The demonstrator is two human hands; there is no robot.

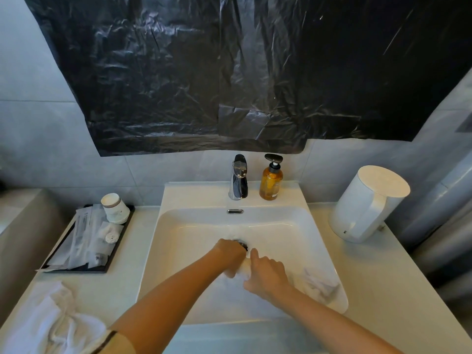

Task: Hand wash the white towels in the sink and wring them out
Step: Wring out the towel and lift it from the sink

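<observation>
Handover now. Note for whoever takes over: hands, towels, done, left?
Hands: left hand and right hand both grip the twisted towel, low in the sink by the drain.
Towels: a second towel lies crumpled at the sink's right side; a third towel sits on the counter, front left.
Done: wringing of the first begun.
Left: finish it; whether the other two are washed, cannot tell.
</observation>
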